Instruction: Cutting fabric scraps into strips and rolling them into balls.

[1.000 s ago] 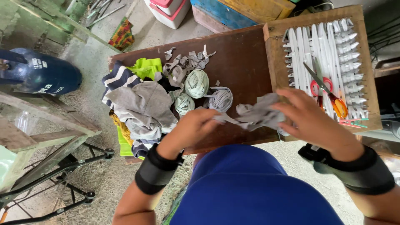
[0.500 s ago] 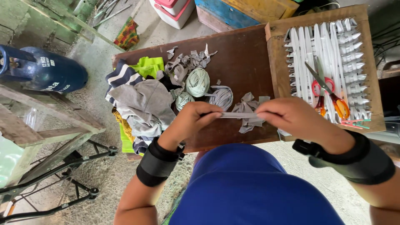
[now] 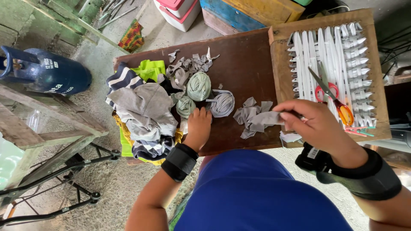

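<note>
My right hand (image 3: pixel 314 124) pinches one end of a grey fabric strip (image 3: pixel 254 119) that bunches on the dark brown table (image 3: pixel 246 55). My left hand (image 3: pixel 199 128) rests near the table's front edge, fingers curled toward a small pale green fabric ball (image 3: pixel 185 105); whether it grips anything is unclear. A larger green ball (image 3: pixel 199 85) and a grey ball (image 3: pixel 222 103) lie just beyond. Both wrists wear black bands.
A pile of grey, striped and neon green cloth (image 3: pixel 143 111) covers the table's left end. At the right stands a wooden loom frame (image 3: pixel 368 19) strung with white strips, with scissors (image 3: pixel 332 94) on it. A blue gas cylinder (image 3: pixel 47 75) lies left; coloured boxes (image 3: pixel 239 10) behind.
My left hand let go of the grey strip and moved left toward the small green ball. My right hand keeps the strip, which now sags in a bunch on the table.
</note>
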